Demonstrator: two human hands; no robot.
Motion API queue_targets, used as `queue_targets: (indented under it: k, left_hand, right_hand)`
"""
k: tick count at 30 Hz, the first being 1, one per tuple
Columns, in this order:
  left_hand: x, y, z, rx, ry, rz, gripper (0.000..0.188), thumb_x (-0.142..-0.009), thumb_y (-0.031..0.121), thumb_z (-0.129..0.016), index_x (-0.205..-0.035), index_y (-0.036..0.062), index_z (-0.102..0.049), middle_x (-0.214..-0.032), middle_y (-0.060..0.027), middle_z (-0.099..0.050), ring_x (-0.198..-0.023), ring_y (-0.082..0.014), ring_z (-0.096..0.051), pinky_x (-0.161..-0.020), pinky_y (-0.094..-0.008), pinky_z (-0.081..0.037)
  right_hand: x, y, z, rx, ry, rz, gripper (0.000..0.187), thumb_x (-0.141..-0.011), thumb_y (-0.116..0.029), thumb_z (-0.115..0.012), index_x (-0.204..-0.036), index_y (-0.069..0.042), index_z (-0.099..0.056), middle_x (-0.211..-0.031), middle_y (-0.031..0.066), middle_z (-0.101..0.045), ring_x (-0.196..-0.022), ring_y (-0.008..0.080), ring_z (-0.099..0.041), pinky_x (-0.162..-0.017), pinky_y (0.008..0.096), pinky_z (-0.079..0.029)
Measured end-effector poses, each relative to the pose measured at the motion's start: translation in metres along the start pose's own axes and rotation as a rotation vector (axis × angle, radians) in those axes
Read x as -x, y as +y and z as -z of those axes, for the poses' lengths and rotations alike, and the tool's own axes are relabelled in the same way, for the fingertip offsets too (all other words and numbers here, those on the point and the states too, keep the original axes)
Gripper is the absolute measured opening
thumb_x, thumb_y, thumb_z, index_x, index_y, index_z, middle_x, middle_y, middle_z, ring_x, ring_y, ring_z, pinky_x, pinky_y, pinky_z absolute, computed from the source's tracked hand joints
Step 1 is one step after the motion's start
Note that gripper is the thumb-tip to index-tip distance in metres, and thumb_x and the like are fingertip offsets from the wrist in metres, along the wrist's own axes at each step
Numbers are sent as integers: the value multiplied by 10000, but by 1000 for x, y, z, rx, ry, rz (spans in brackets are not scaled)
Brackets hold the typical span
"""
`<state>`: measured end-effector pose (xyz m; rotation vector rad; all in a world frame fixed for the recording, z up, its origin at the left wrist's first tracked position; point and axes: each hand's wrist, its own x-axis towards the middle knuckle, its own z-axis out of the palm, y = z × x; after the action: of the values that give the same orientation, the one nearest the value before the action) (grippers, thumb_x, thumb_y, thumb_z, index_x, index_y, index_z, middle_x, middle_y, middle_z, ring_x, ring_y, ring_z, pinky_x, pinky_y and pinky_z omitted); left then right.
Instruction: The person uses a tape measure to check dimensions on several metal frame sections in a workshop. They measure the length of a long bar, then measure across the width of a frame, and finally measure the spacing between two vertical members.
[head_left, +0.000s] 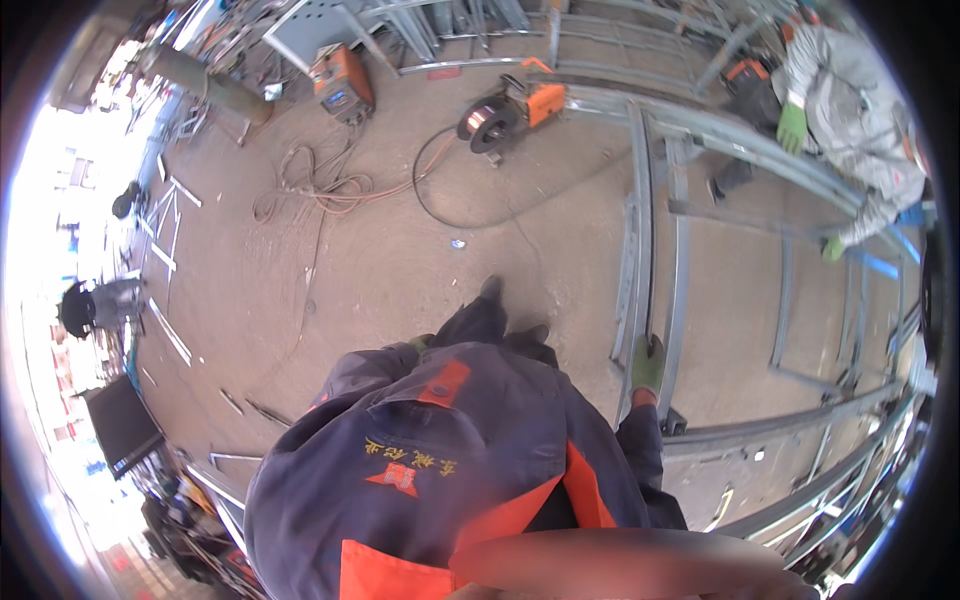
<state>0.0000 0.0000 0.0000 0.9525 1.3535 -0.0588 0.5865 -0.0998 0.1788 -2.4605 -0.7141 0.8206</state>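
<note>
Here, the green-gloved right hand (648, 368) lies over a long grey steel rail (641, 230) running toward twelve o'clock; whether it or the mostly hidden left hand (422, 342) grips anything, I cannot tell. An orange wire feeder (545, 103) stands at twelve, a grey-clad co-worker (850, 90) at two.

Noted on floor (380, 270) at left — scattered thin metal strips (169, 331). Observed farther ahead — dull cylinder (215, 90), orange boxy machine (343, 85), pale perforated panel (310, 33).
</note>
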Motion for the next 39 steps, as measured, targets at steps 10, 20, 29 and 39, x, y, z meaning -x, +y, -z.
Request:
queue_targets:
  k: [10,20,29,39]
  left_hand:
    - [23,-82,41,28,152,-65,817,-820,336,-859,-1508,-8,-585,-1441,-201,-689,-1365,-320,-635,-1163,-421,-463]
    - [47,-151,152,403,382,-151,649,-950,377,-789,-1491,62,-618,-1383,-177,-708,-1271,-283,-672,-1085,-388,-526]
    - [101,-241,210,648,468,-73,578,-970,331,-791,-1462,65,-648,-1376,-155,-708,-1277,-263,-664,-1088,-389,-531]
    - [144,-295,291,995,765,4,538,-981,271,-790,-1452,51,-654,-1310,-140,-733,-1238,-250,-677,-1049,-389,-553]
  right_hand:
    - [26,-85,-61,112,174,591,469,-1045,-344,-642,-1346,12,-688,-1326,254,-722,-1239,410,-696,-1075,467,-534]
    - [44,-98,-348,377,-867,351,739,-967,-583,-683,-1470,-44,-621,-1417,233,-685,-1314,394,-658,-1109,456,-508]
    - [132,-368,-491,869,-1031,757,886,-954,-642,-641,-1617,-77,-482,-1643,237,-491,-1535,397,-452,-1256,458,-373]
    - [268,-534,-706,1331,-1474,1148,838,-970,-690,-593,-1584,-122,-546,-1641,224,-498,-1509,394,-479,-1243,473,-377]
